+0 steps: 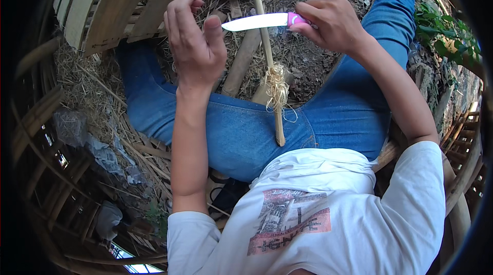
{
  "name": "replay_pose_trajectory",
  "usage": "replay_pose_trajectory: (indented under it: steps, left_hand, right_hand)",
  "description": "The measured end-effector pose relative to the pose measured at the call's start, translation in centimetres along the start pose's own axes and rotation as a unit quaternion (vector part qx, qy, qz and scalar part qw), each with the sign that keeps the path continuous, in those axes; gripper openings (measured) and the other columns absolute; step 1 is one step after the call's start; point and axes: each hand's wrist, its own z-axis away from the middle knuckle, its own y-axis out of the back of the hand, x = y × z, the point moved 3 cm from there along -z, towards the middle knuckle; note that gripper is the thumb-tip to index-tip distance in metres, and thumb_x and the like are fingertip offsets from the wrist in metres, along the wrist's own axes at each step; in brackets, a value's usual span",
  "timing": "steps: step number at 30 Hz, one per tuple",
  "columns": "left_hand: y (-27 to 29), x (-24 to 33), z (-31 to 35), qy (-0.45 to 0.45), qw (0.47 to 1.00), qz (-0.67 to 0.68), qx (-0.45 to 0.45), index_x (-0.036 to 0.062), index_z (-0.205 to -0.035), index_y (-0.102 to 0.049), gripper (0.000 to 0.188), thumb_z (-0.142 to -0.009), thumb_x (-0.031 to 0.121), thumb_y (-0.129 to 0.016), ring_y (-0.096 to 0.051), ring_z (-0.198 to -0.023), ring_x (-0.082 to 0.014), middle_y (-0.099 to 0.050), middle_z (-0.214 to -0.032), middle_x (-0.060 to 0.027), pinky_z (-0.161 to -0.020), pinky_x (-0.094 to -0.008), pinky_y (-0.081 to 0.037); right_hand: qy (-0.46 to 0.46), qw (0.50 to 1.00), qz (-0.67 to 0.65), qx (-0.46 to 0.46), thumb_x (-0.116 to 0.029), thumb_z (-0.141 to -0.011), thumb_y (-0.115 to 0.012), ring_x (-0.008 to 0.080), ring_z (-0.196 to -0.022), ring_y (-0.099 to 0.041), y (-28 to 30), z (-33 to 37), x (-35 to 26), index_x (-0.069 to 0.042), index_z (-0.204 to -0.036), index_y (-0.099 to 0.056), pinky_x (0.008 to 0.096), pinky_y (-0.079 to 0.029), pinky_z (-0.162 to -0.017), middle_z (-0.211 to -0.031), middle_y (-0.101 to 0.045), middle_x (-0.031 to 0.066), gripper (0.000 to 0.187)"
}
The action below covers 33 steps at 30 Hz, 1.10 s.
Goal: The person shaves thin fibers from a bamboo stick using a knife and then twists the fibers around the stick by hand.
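Stick (269,51), 1, pale and slender: the landmark. It slants up from the lap of the blue jeans (233,131), lower end over the cloth. Neither hand is seen gripping it.

Shavings (277,87), 1 clump, curly and straw-coloured: around the lower part of the stick. Whether they are attached or loose, cannot tell.

Knife (255,21), 1, bright blade, pink handle: across the front of the stick, above the shavings, tip toward the left.

Right hand (331,20): right of the stick, fingers and thumb closed around the knife's handle.

Left hand (197,38): left of the stick, raised, holding nothing visible, fingers loosely curled, thumb well apart from them. The thumb is just beside the blade's tip; contact cannot be told.

Slatted wood panel (123,2), 1: upper left of the stick.

Leaves (444,31), green: far right of the stick.

Hazards, as judged: a small slip of the right hand leftward could cut the left thumb, being so near the tip. The stick could roll or slide, lacking a hand on it. A downward stroke that overshoots could reach the jeans, since the stick's end lies over the lap.
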Motion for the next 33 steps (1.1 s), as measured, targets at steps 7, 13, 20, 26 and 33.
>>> replay_pose_trajectory:
  steps: [7, 13, 20, 26, 33]
  left_hand:
    - [0.4, 2.6, 10.0, 0.501, 0.808, 0.309, -0.005, 0.0040, -0.124, -0.046, 0.048, -0.106, 0.045, -0.030, -0.055, -0.091, -0.0130, -0.055, -0.103, -0.0070, -0.073, -0.0268, -0.046]
    - [-2.4, 8.2, 11.4, 0.489, 0.687, 0.518, -0.145, 0.0021, -0.127, -0.044, 0.056, -0.104, 0.051, -0.031, -0.061, -0.097, -0.0177, -0.056, -0.114, -0.0117, -0.079, -0.0307, -0.051]
    - [-2.7, 9.1, 10.8, 0.411, 0.815, 0.367, -0.182, -0.0009, -0.129, -0.043, 0.049, -0.106, 0.042, -0.033, -0.058, -0.107, -0.0216, -0.055, -0.115, -0.0154, -0.086, -0.0327, -0.049]
    - [0.3, 4.8, 4.7, 0.235, 0.969, 0.044, 0.058, -0.0028, -0.121, -0.047, 0.046, -0.100, 0.038, -0.048, -0.055, -0.098, -0.0339, -0.053, -0.109, -0.0214, -0.089, -0.0437, -0.043]
    - [-3.6, 2.3, -0.7, 0.315, 0.939, 0.118, -0.069, -0.0037, -0.087, -0.059, 0.042, -0.101, 0.033, -0.044, -0.064, -0.075, -0.0398, -0.064, -0.077, -0.0220, -0.069, -0.0474, -0.048]
  right_hand:
    - [-0.033, 0.993, -0.066, -0.087, -0.050, -0.094, -0.055, 0.0326, -0.051, -0.058, -0.5, 3.0, -2.7, -0.011, -0.077, -0.056, 0.0429, -0.044, -0.047, -0.055, -0.054, 0.0090, 0.042]
    - [-0.044, 0.996, -0.023, -0.076, -0.051, -0.093, -0.054, 0.0367, -0.053, -0.059, -1.4, 1.5, -1.6, -0.010, -0.075, -0.058, 0.0470, -0.045, -0.048, -0.054, -0.056, 0.0129, 0.045]
    - [-0.047, 0.995, -0.026, -0.089, -0.048, -0.094, -0.054, 0.0362, -0.052, -0.056, -1.0, 1.0, -1.4, -0.010, -0.079, -0.056, 0.0470, -0.041, -0.048, -0.053, -0.052, 0.0125, 0.042]
    - [-0.034, 0.995, -0.005, -0.089, -0.051, -0.093, -0.055, 0.0346, -0.051, -0.058, -0.2, 0.8, -1.3, -0.010, -0.077, -0.058, 0.0453, -0.043, -0.047, -0.053, -0.054, 0.0114, 0.044]
    - [-0.038, 0.996, -0.013, -0.081, -0.047, -0.093, -0.057, 0.0323, -0.050, -0.057, -0.5, -0.1, -2.4, -0.010, -0.077, -0.055, 0.0435, -0.042, -0.047, -0.055, -0.055, 0.0092, 0.040]
